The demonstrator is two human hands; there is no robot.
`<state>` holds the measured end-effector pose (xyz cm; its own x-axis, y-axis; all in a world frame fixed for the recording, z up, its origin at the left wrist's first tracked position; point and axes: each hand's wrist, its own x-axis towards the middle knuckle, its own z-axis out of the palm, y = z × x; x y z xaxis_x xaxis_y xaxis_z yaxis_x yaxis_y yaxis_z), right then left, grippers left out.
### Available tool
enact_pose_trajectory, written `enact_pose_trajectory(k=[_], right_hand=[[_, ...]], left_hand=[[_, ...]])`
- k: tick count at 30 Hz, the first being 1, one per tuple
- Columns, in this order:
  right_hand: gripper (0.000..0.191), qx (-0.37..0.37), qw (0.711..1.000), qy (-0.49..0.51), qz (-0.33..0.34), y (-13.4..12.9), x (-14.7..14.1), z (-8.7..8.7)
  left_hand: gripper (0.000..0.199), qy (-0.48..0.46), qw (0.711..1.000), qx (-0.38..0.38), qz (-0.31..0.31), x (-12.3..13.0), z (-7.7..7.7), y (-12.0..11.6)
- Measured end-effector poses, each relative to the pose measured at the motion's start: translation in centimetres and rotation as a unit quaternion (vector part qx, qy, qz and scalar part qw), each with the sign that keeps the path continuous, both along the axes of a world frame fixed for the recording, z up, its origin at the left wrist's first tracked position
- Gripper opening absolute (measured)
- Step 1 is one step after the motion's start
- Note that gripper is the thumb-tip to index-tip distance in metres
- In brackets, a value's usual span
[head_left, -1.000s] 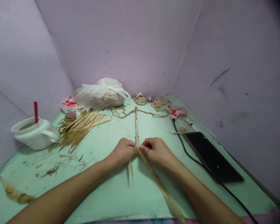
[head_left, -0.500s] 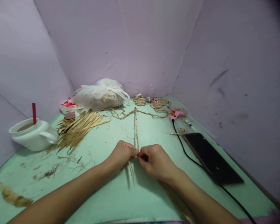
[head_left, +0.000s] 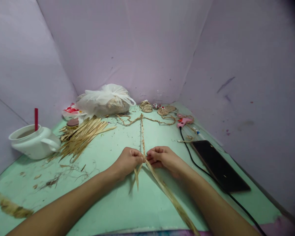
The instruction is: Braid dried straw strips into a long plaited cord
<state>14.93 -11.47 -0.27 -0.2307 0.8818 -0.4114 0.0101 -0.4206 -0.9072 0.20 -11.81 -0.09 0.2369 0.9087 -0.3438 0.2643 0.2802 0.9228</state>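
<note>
A thin braid of dried fibre (head_left: pixel 143 134) runs from the middle of the green table toward me. My left hand (head_left: pixel 131 160) pinches its near end, and short loose strips hang below these fingers. From the same spot a long pale strip (head_left: pixel 166 188) slants down to the right, to the table's near edge. My right hand (head_left: pixel 163 159) is just right of the braid's end, its fingers curved and parted, with nothing visible held in them.
At left are a white pot (head_left: pixel 36 144) with a red stick and a pile of dried strips (head_left: pixel 85 136). A plastic bag (head_left: pixel 105 100) lies behind. At right are a pink glue gun (head_left: pixel 185 122), its black cable and a dark phone (head_left: pixel 220 165).
My right hand has loosened its pinch and opened beside the braid's end. The long strip now shows in full between the hands and the near edge. My left hand stays at the braid.
</note>
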Motion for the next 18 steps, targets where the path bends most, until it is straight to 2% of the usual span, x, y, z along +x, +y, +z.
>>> enact_pose_trajectory(k=[3,9,14,18], right_hand=[[0.009,-0.051,0.994,0.081,0.060,-0.5,-0.6,-0.2],[0.015,-0.031,0.994,0.091,0.061,-0.4,-0.7,-0.9],[0.017,0.018,0.997,0.038,0.068,-0.1,-0.6,-1.1],[0.014,0.044,0.997,-0.038,0.052,-0.1,-0.7,-1.3]], left_hand=[[0.010,-0.016,1.000,-0.005,-0.007,0.1,0.2,0.0],[0.011,-0.007,1.000,-0.007,-0.022,0.1,0.3,0.1],[0.013,0.008,0.997,0.013,-0.071,-0.3,-0.2,0.4],[0.013,0.086,0.985,0.087,-0.121,-0.7,-0.3,0.8]])
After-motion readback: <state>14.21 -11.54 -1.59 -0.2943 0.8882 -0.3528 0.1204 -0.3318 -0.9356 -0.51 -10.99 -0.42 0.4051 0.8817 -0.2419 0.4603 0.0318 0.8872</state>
